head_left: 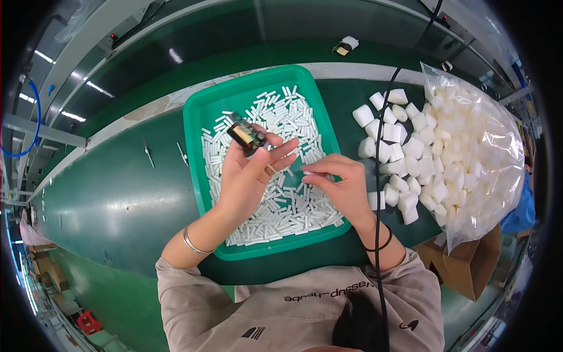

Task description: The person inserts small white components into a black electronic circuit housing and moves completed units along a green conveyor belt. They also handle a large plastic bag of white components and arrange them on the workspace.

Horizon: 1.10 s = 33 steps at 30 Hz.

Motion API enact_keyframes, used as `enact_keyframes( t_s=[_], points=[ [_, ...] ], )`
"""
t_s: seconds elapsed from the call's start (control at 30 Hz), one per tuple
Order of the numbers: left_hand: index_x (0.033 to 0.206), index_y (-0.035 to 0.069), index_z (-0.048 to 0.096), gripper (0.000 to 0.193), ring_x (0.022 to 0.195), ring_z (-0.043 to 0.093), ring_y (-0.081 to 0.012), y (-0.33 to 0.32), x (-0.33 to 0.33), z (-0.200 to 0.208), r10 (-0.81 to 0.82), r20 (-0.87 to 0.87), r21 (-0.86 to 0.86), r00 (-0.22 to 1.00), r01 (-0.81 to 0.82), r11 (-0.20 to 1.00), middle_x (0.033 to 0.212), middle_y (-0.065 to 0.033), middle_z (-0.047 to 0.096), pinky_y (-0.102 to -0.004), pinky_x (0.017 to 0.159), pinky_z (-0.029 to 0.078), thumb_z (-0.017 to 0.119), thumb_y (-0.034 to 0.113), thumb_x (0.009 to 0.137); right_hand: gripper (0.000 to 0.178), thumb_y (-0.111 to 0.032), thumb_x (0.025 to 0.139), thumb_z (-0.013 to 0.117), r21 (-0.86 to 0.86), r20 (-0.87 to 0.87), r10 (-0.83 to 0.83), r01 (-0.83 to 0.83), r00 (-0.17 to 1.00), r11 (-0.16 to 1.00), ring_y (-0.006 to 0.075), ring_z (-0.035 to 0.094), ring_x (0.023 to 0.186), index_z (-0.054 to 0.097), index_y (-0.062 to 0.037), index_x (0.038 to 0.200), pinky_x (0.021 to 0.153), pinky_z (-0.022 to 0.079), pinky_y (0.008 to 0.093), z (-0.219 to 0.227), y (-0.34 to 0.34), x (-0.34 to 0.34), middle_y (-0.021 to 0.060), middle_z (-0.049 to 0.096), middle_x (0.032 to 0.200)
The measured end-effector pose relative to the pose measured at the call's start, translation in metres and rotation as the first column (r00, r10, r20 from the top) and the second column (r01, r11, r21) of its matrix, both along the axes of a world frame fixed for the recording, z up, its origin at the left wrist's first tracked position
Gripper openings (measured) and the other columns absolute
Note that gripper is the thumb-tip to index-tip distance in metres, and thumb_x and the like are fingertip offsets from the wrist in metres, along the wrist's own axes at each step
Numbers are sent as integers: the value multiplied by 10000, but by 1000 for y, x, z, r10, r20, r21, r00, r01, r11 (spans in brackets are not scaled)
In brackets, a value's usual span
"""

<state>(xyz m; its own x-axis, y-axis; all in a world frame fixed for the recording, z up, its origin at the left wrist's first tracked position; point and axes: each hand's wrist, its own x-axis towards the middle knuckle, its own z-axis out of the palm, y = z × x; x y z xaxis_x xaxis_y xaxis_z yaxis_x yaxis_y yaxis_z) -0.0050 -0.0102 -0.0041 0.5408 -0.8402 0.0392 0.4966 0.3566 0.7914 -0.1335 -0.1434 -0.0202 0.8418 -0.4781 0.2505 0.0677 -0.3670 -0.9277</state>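
My left hand (243,179) is raised over the green tray (270,252), palm up, and closed round a small black case with a cream label (245,134). Motion blurs the case's far end. Many short white rods (281,220) lie loose in the tray, under both hands. Just right of the left hand, my right hand (346,182) hovers over the tray's right side with thumb and fingertips pinched together. Whatever sits between those fingertips is too small to make out.
White foam plugs (399,135) lie piled right of the tray, beside a clear plastic bag (487,158) full of them. A black cable (378,234) hangs across the view. Two thin tools (148,154) lie left. On the far belt rests a black piece with white foam (345,46).
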Motion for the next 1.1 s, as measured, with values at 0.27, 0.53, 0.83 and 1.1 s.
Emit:
enact_keyframes(
  t_s=[0.27, 0.53, 0.83, 1.1],
  points=[
    [1159, 151, 341, 261, 1180, 406, -315, -3, -3, -7, -100, -54, -197, 994, 87, 976, 1211, -52, 447, -424, 962, 378, 400, 225, 916, 158, -7, 684, 673, 102, -51, 110, -104, 993, 989, 112, 541, 575, 672, -29, 840, 502, 401, 216, 0, 15, 2, 67, 605, 677],
    [1157, 137, 327, 258, 1159, 426, -334, 1, -5, -10, -135, -37, -168, 990, 127, 978, 1178, -67, 449, -429, 946, 399, 393, 202, 917, 160, -14, 707, 669, 405, -80, 156, -111, 984, 908, 87, 540, 594, 665, -27, 866, 508, 414, 202, -7, 18, 0, 55, 602, 705],
    [1126, 105, 365, 289, 1117, 450, -280, 0, -9, -15, -74, 160, -49, 984, 82, 995, 1125, -94, 452, -377, 886, 405, 481, 153, 865, 166, 10, 700, 666, 308, -25, 34, -24, 999, 951, 95, 554, 618, 661, -17, 864, 533, 440, 201, 0, 18, -3, 65, 596, 728],
    [911, 48, 585, 350, 837, 525, -148, 2, 0, -5, -139, 528, 207, 838, 32, 978, 898, -51, 525, -257, 772, 415, 724, -40, 602, 179, 30, 646, 688, -87, 144, -122, 135, 982, 987, 139, 559, 622, 668, -32, 813, 542, 439, 230, 4, 11, -6, 65, 581, 715]
  ],
)
